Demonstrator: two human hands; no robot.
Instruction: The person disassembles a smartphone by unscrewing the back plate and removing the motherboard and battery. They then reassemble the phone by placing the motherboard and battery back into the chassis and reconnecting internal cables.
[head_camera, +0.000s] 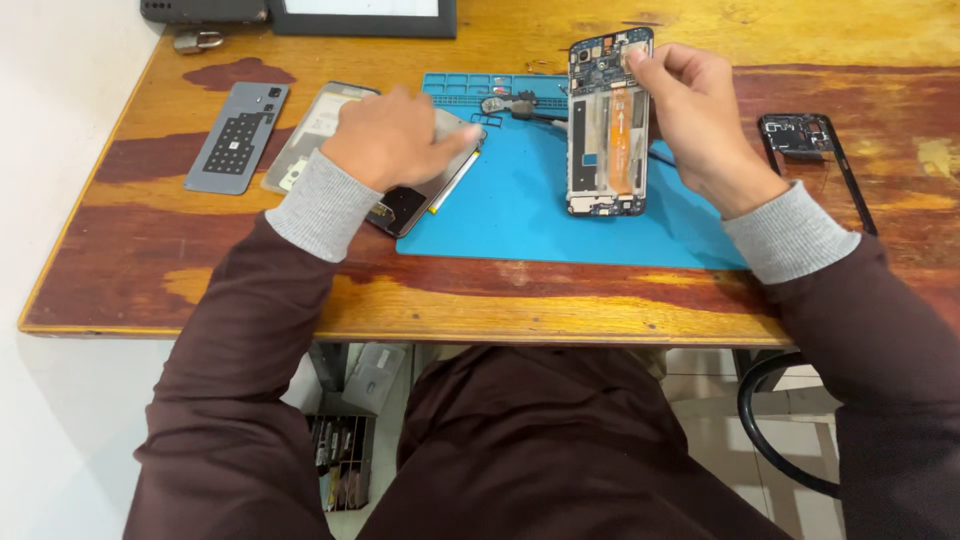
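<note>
One opened phone (607, 125) stands upright on its bottom edge on the blue mat (520, 215), insides facing the cam: circuit board at top, orange flex strip down the middle. R hand (700, 115) is closed on its top right corner, thumb & fingertips pinching the frame edge, so the phone is propped by that grip w/ its lower end touching the mat.

L hand (385, 138) lies palm down, fingers loosely curled, on a flat panel (415, 205) that sits half on the mat's left edge, half on the table (500, 300). Can't tell if it grips the panel or just presses on it.

Other parts, 1 each: grey back cover (238, 137) at far left, lying flat; a clear/pale cover (310, 135) just beside it, partly under the L hand; black frame (815, 160) w/ camera piece at far right, off the mat, near the R wrist. A few small tools (520, 105) rest at the mat's top edge, behind the phone — too small to count. Dark tablet-like slab (362, 17) at the table's back edge. Both sleeves dark maroon w/ grey cuffs.
</note>
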